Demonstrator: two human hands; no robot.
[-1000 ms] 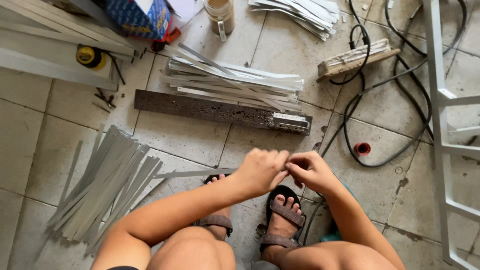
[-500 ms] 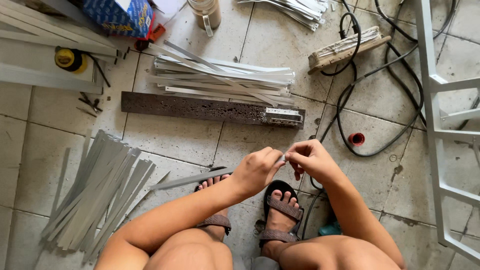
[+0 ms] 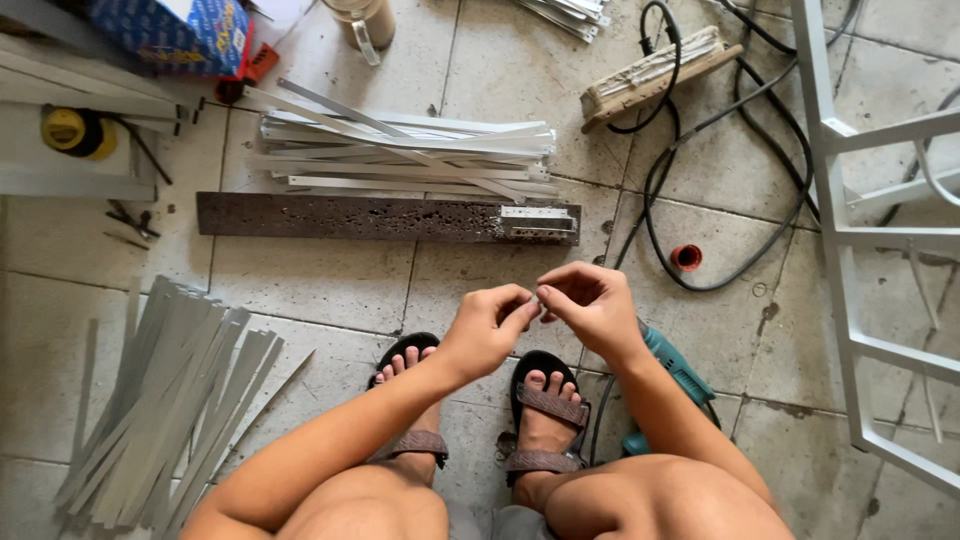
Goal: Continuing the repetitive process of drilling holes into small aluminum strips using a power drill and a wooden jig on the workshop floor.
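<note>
The small piece [image 3: 538,293] sits pinched between your two hands, held above the tiled floor [image 3: 330,280] just in front of your sandalled feet [image 3: 545,425]. It is too tiny to tell its shape or long axis. Your left hand [image 3: 487,330] closes on it from the left, your right hand [image 3: 592,305] from the right, fingertips meeting at it, neither nearer. The dark drilled bar [image 3: 385,216] lies crosswise just beyond your hands
</note>
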